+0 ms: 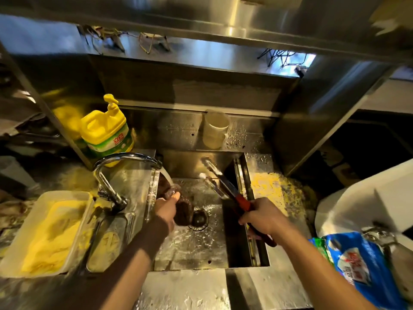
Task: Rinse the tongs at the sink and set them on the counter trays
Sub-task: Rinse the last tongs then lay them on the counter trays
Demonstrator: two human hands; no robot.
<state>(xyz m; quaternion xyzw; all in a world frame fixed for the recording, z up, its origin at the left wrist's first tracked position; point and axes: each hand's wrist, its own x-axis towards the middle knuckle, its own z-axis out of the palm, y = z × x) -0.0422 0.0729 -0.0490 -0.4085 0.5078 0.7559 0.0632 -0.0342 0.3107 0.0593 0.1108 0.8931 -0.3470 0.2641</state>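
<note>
Metal tongs (220,182) with red handles stick up and to the left over the steel sink (190,249). My right hand (261,220) grips them by the handles at the sink's right side, and their tips are a little apart. The faucet (125,157) runs water onto a dark wet pad (183,211), which my left hand (166,206) holds under the stream above the drain (199,219). The tongs are right of the stream. A white tray (13,249) of yellow crumbs and a small metal tray (127,218) sit on the left counter.
A yellow detergent bottle (107,130) stands behind the faucet and a clear plastic cup (215,128) sits on the back ledge. Yellow crumbs (274,186) cover the right counter. At the right are a white container (368,198) and a blue bag (357,265). A steel shelf hangs overhead.
</note>
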